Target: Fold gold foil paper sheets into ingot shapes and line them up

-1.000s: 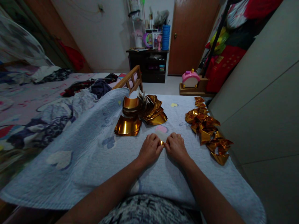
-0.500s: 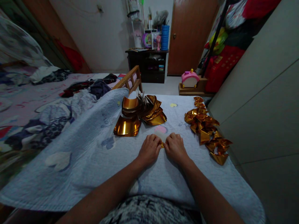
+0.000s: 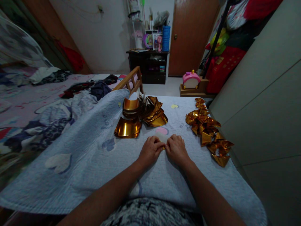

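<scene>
My left hand (image 3: 150,150) and my right hand (image 3: 176,148) rest side by side on the pale blue quilt (image 3: 94,157), fingers curled and pinching one small sheet of gold foil paper (image 3: 163,140) between them. Only its pale back and a gold sliver by my fingertips show. Just beyond my left hand lies a stack of curved gold foil sheets (image 3: 138,115). To the right of my right hand runs a heap of folded gold foil pieces (image 3: 208,131).
A grey cabinet wall (image 3: 263,103) stands close on the right. Rumpled bedding and clothes (image 3: 47,100) cover the bed to the left. A wooden bed frame (image 3: 130,80), a dark shelf unit (image 3: 150,64), a brown door (image 3: 192,34) and a pink toy (image 3: 191,79) lie beyond.
Both hands stay together on the foil paper. The gold sliver between my fingertips has shrunk as my fingers close over it.
</scene>
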`<action>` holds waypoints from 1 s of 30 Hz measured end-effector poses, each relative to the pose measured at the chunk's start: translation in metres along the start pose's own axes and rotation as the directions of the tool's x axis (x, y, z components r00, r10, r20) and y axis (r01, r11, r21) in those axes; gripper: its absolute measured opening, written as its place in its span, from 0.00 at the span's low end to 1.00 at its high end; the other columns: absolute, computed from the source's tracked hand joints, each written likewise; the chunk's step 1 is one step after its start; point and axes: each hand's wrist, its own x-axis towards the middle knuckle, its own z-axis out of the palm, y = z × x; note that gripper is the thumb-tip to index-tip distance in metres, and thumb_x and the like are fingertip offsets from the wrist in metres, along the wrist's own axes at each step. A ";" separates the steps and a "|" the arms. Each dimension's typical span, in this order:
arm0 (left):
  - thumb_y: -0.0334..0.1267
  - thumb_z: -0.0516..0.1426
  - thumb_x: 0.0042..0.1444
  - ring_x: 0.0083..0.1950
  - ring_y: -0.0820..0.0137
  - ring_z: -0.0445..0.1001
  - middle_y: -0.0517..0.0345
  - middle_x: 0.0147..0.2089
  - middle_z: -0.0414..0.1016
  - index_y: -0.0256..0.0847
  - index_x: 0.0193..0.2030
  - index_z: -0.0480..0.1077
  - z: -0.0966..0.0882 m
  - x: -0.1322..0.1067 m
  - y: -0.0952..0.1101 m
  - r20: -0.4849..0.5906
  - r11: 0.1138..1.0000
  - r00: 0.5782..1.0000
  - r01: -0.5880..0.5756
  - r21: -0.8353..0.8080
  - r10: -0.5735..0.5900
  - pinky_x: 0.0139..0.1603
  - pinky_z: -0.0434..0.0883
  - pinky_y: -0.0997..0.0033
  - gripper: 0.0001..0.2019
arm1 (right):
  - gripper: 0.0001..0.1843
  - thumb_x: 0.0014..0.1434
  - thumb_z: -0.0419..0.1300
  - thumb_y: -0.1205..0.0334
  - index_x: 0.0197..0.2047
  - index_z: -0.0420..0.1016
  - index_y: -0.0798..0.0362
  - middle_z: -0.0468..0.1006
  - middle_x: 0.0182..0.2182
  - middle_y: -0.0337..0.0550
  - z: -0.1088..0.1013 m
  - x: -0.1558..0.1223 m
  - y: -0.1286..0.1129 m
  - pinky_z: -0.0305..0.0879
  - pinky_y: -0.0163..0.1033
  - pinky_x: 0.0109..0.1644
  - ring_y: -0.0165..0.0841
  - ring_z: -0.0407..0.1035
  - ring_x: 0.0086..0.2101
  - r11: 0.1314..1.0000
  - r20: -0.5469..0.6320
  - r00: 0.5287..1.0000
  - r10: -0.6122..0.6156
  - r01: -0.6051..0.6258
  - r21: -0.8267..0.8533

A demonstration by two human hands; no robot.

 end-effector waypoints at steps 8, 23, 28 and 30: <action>0.34 0.62 0.61 0.48 0.63 0.67 0.54 0.43 0.71 0.48 0.47 0.80 0.003 -0.001 -0.002 -0.028 1.000 0.999 -0.021 0.013 0.022 0.51 0.69 0.61 0.09 | 0.08 0.64 0.60 0.57 0.39 0.73 0.52 0.72 0.43 0.48 0.000 -0.001 0.001 0.54 0.43 0.49 0.42 0.62 0.46 0.999 -0.016 1.000 0.001 0.000 0.054; 0.34 0.62 0.60 0.48 0.62 0.67 0.54 0.43 0.72 0.49 0.46 0.81 0.002 0.000 -0.001 -0.022 1.000 1.000 -0.012 0.021 0.012 0.51 0.69 0.60 0.09 | 0.10 0.63 0.62 0.55 0.46 0.73 0.49 0.70 0.45 0.47 -0.002 -0.003 0.005 0.54 0.44 0.51 0.43 0.61 0.49 0.996 -0.034 0.999 0.026 -0.023 0.087; 0.36 0.62 0.62 0.48 0.63 0.67 0.54 0.43 0.72 0.49 0.47 0.81 0.002 -0.001 -0.002 -0.023 1.000 0.999 -0.022 0.015 0.022 0.50 0.69 0.61 0.09 | 0.10 0.63 0.60 0.57 0.48 0.73 0.48 0.70 0.46 0.47 -0.004 -0.001 0.012 0.54 0.44 0.50 0.43 0.62 0.48 0.994 -0.017 0.998 0.058 -0.056 0.099; 0.36 0.62 0.62 0.48 0.63 0.67 0.54 0.43 0.72 0.49 0.47 0.81 0.003 -0.001 -0.003 -0.028 1.000 0.999 -0.026 0.015 0.026 0.50 0.69 0.61 0.08 | 0.11 0.63 0.60 0.57 0.48 0.73 0.48 0.70 0.46 0.47 -0.005 0.000 0.016 0.54 0.44 0.50 0.43 0.62 0.48 0.993 -0.018 0.997 0.074 -0.072 0.091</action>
